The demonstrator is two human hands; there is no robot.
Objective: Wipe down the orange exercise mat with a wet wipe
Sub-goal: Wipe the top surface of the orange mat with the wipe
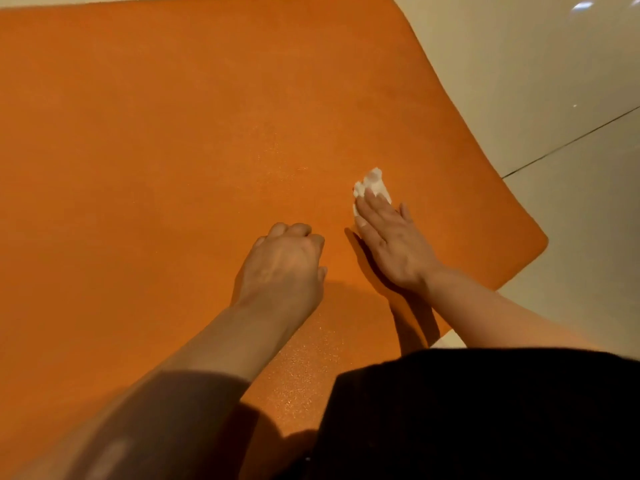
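Nearest, a dark garment [485, 410] covers the mat's near edge. The left hand [284, 261] braces on the orange mat [156, 150], fingers curled and holding nothing. The right hand [391, 237] presses the wet wipe [372, 183] flat near the right edge, fingers straight and together — mid-wipe. Next, I judge, long strokes toward the far, unwiped stretch; pale floor [554, 98] lies beyond, nothing in the way.

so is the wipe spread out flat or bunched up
Bunched up. The wet wipe shows as a crumpled white wad poking out from under the straight fingers of the right hand.
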